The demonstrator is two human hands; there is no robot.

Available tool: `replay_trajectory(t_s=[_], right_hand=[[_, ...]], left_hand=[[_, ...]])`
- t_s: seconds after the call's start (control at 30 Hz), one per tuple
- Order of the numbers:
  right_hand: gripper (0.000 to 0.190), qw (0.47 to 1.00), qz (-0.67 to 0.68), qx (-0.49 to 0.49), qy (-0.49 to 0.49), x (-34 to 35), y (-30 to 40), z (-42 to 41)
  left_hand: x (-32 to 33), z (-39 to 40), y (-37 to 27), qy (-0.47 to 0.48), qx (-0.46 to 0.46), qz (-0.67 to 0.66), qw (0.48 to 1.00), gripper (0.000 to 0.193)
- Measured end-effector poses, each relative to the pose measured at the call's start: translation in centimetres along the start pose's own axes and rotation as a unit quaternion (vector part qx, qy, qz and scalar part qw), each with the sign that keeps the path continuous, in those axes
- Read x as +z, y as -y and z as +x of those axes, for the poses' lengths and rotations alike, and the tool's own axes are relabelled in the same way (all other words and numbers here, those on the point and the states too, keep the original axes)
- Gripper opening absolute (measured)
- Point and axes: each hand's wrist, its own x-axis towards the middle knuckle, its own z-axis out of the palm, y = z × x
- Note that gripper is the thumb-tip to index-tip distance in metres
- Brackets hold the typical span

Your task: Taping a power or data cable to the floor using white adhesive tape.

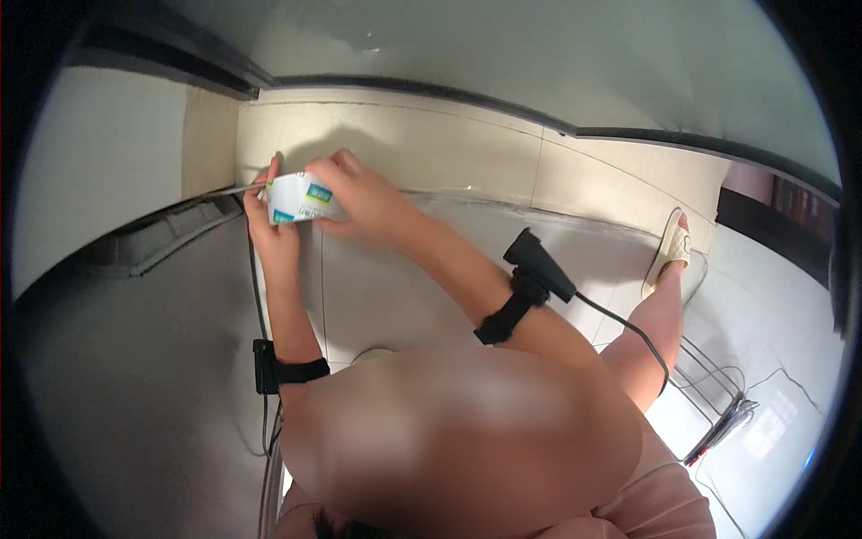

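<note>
A small white package with blue-green printed patches and writing is held up between my two hands. My left hand grips its left end, with the fingers wrapped behind it and the thumb below. From the right, my right hand clasps the other end and covers part of it. The package is tilted, and its far side is hidden. It is close to the corner where a thin pale edge meets the cream tiled surface.
A dark-framed glass panel spans the far side. Left of me stands a dark grey panel with a recessed strip. A wire rack and bundled cables are on the floor at right. Black straps with cables sit on my forearms.
</note>
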Motion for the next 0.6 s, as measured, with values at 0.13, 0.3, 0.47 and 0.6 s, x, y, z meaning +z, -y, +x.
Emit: replay_trajectory(t_s=[0.13,0.3,0.47,0.6], right_hand=[[0.066,0.999,0.041,0.004,-0.026,0.8,0.1,-1.7],[0.065,0.981,-0.104,-0.066,-0.150,1.4,-1.0,-5.1],[0.071,0.979,-0.173,-0.039,-0.097,1.7,-2.3,-6.8],[0.074,0.968,-0.249,0.003,-0.036,1.9,-2.3,-7.4]], left_hand=[[0.5,-0.2,0.0,-0.040,0.004,-0.029,0.999,0.033],[1.3,-0.2,-0.7,-0.085,-0.074,-0.064,0.992,0.031],[1.3,0.0,-0.3,-0.151,-0.093,-0.050,0.983,0.027],[1.9,0.1,-0.4,-0.206,-0.132,-0.072,0.967,0.020]])
